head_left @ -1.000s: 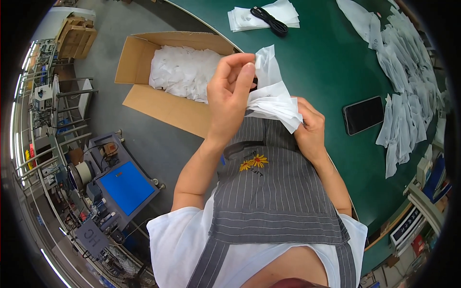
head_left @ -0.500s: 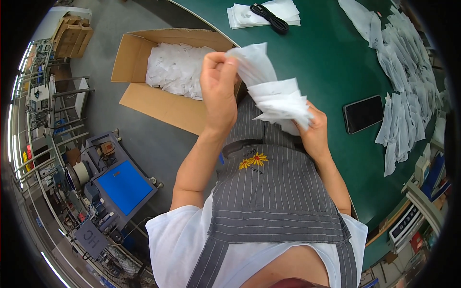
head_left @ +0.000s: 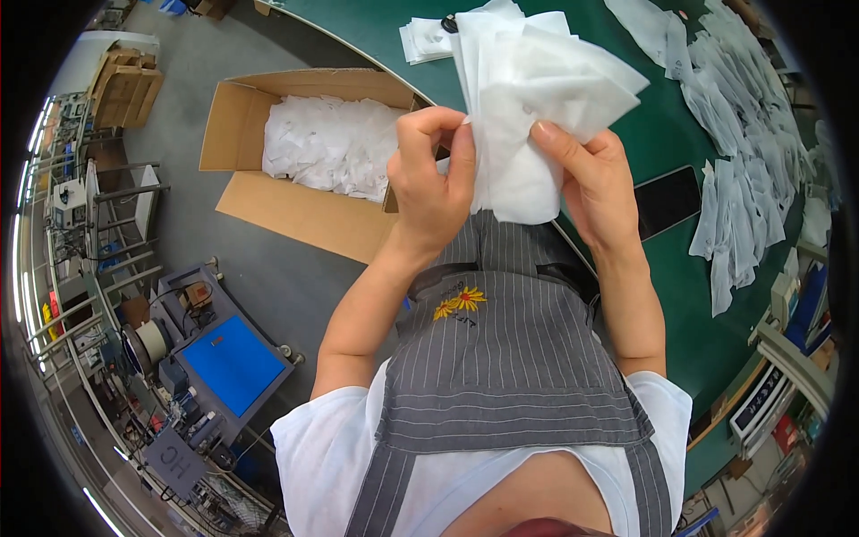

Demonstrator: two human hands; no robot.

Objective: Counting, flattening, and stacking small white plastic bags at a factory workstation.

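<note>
A fanned bunch of thin white translucent bags is held up in front of my apron, over the near edge of the green table. My right hand grips the bunch from its right side, thumb lying across the front. At the left edge, my left hand is closed in a pinch on the bags' margin. Behind the bunch, a flat stack of white bags is partly covered from view. Only a bit of the black cable on that stack shows.
An open cardboard box full of white bags stands at the left. On the green table lie a black phone, close by my right hand, and a long heap of white bags. A cart with a blue top stands lower left.
Both hands have drawn together, and the bags have turned from a drooping bundle to an upright fan. My right hand has risen, its thumb now on the front. The bunch now hides most of the cable.
</note>
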